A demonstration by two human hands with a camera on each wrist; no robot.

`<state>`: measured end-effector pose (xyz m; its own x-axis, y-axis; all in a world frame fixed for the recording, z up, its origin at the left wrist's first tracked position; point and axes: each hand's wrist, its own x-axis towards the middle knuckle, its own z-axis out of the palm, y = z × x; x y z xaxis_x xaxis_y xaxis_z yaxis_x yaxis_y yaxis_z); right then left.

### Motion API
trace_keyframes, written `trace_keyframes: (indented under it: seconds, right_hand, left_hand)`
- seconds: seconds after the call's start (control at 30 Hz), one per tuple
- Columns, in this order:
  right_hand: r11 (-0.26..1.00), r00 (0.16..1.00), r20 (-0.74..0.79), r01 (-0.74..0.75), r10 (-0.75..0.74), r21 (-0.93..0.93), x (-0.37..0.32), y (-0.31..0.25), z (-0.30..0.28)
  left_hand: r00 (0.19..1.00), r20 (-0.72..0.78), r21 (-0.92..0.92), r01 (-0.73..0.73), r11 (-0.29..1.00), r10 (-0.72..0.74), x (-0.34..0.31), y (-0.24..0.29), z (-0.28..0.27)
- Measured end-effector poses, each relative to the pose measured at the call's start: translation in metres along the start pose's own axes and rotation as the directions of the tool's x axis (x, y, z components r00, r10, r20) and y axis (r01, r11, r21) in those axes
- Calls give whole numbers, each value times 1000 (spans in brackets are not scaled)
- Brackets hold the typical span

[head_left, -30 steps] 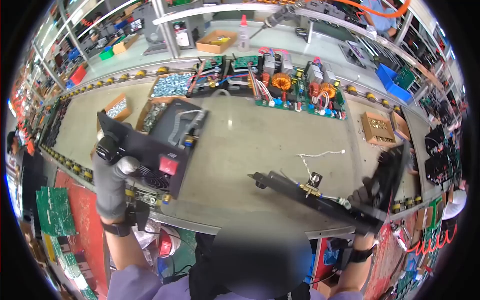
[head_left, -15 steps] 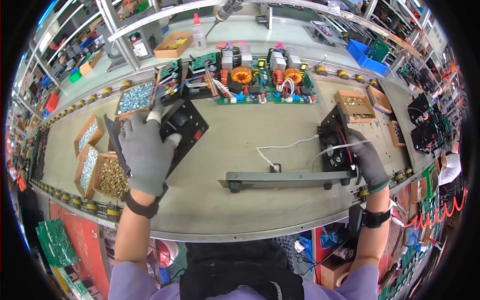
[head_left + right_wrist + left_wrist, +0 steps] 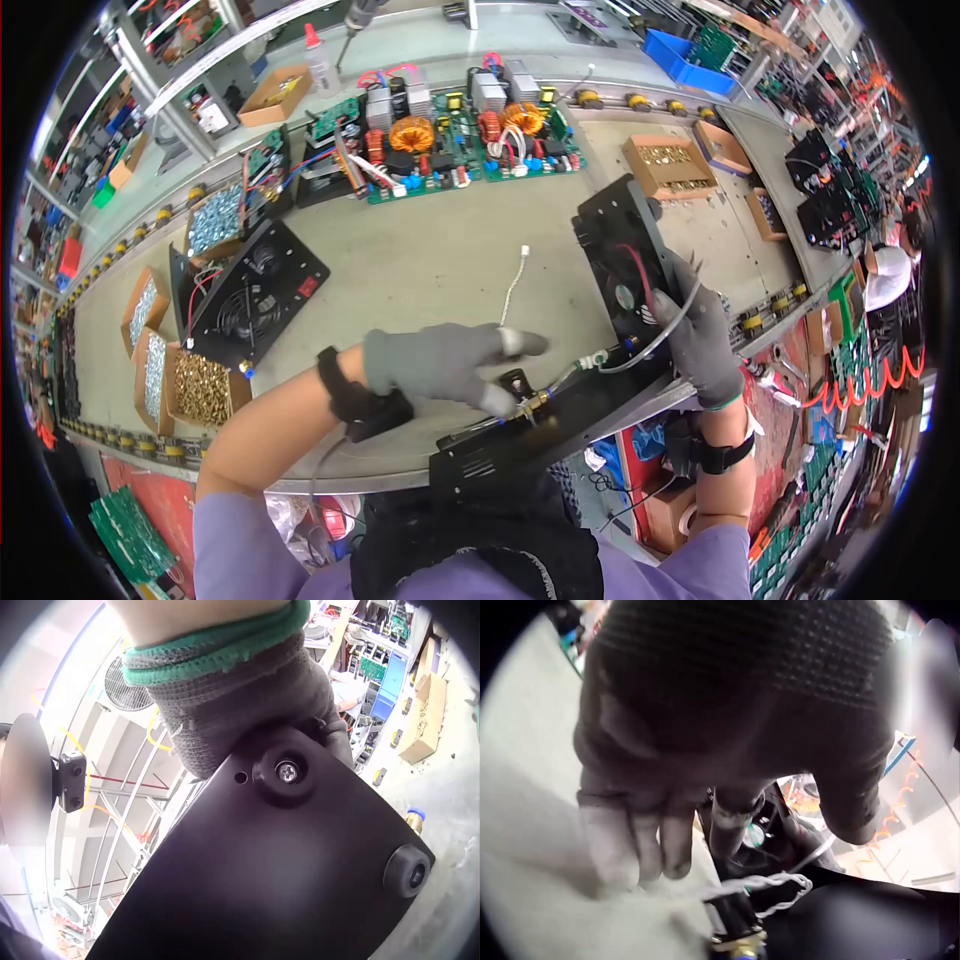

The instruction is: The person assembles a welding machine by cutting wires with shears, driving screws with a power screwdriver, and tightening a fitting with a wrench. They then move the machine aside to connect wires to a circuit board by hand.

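Note:
My gloved right hand [image 3: 702,345] grips the end of a black metal casing [image 3: 590,405], its thumb on the inner side of the upright fan panel [image 3: 615,255]. The casing is tilted at the table's front edge; its underside with round rubber feet [image 3: 286,772] faces the right wrist view. A brass fitting [image 3: 538,402] and a grey tube [image 3: 655,350] sit on it. My gloved left hand [image 3: 440,365] reaches over the casing, fingers extended beside the fitting and a white twisted cable [image 3: 780,881]. A second black casing with a fan [image 3: 255,290] stands at the left.
Green circuit boards [image 3: 440,150] with copper coils line the back of the table. Cardboard boxes of brass screws [image 3: 205,388] and silver screws [image 3: 215,222] stand at the left. Another box of brass parts [image 3: 670,168] is at the right, near roller tracks [image 3: 755,322].
My left hand has let go of the left casing and moved right to the other casing. My right hand has tilted that casing and drawn its near end toward the front edge.

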<state>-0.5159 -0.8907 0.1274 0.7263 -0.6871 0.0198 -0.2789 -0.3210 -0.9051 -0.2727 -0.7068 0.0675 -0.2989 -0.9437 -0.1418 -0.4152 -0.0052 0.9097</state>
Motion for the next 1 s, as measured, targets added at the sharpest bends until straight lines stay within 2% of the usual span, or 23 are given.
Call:
trace_keyframes:
  seconds: [0.03, 0.07, 0.1, 0.17, 0.2, 0.23, 0.27, 0.3, 0.33, 0.37, 0.4, 0.43, 0.47, 0.5, 0.53, 0.57, 0.63, 0.7, 0.77, 0.8, 0.83, 0.9, 1.0]
  right_hand:
    - [997, 999, -26, 25, -27, -77, 0, 5, -1]
    - [995, 996, -29, 82, -83, -51, 2, 15, 0]
    - [990, 989, -30, 142, -142, -27, 4, 21, 0]
    - [995, 995, -41, 92, -93, -26, 1, 15, 1]
    - [996, 995, -45, 84, -86, -39, 1, 14, 1]
    - [996, 996, -47, 73, -75, -45, 0, 14, 0]
    - [985, 996, -41, 68, -76, -160, -1, 11, -3]
    - [986, 997, -36, 66, -73, -153, -2, 12, -5]
    - [985, 994, -5, 111, -113, -134, -3, 14, -8]
    - [981, 988, 24, 157, -155, -112, -4, 15, -8]
    - [990, 989, -72, 120, -126, -80, -8, 15, -2]
    - [990, 990, -64, 122, -127, -73, -11, 13, 2]
    - [991, 988, -101, 124, -119, 55, -14, 10, 5]
    - [975, 986, -134, 128, -104, 181, -17, 8, 7]
    - [980, 977, -130, 183, -172, 81, -20, 9, 4]
    - [980, 978, -120, 181, -171, 82, -24, 14, 1]
    - [972, 962, -151, 219, -229, -81, -34, 26, -5]
    - [973, 953, -196, 220, -230, -71, -46, 30, -1]
    - [969, 912, -330, 242, -244, -49, -56, 40, 4]
    - [969, 922, -299, 246, -245, -34, -58, 41, 3]
    - [970, 924, -299, 242, -239, -28, -59, 42, 5]
    - [953, 908, -342, 289, -243, 90, -59, 45, 9]
    - [961, 913, -352, 257, -207, 101, -58, 52, 6]
  left_hand:
    - [997, 55, -153, -49, 987, 58, 21, 5, 6]
    - [988, 98, -303, -87, 949, 122, 40, 11, 11]
    - [985, 109, -301, -95, 949, 133, 54, 20, 14]
    - [989, 128, -263, -32, 964, 68, 71, 44, 18]
    - [993, 112, -354, 73, 932, -35, 77, 50, 25]
    - [992, 119, -356, 79, 931, -39, 80, 55, 26]
    - [988, -51, -211, 130, 969, -144, 80, 60, 24]
    - [947, -232, -73, 209, 975, -221, 80, 61, 22]
    - [879, -431, -96, 181, 979, -205, 77, 52, 18]
    - [875, -434, -99, 191, 977, -215, 70, 38, 9]
    - [825, -534, 27, 238, 971, -187, 61, 21, -3]
    - [768, -624, 147, 293, 945, -141, 52, 12, -10]
    - [765, -627, 146, 300, 943, -147, 44, 10, -11]
    - [828, -509, 138, 347, 928, -234, 35, 8, -7]
    - [868, -381, 134, 392, 910, -318, 28, 7, -3]
    - [864, -385, 126, 398, 909, -325, 22, 11, -1]
    - [843, -204, 25, 513, 858, -498, 12, 27, 0]
    - [850, -179, 23, 507, 862, -496, 3, 30, 7]
    - [815, -69, -201, 554, 808, -576, -3, 32, 16]
    - [790, 3, -343, 577, 742, -613, -4, 37, 18]
    - [786, 7, -342, 583, 737, -618, -4, 35, 22]
    - [834, 0, -678, 405, 613, -551, -3, 29, 30]
    - [868, 29, -796, 319, 513, -495, 16, 1, 19]
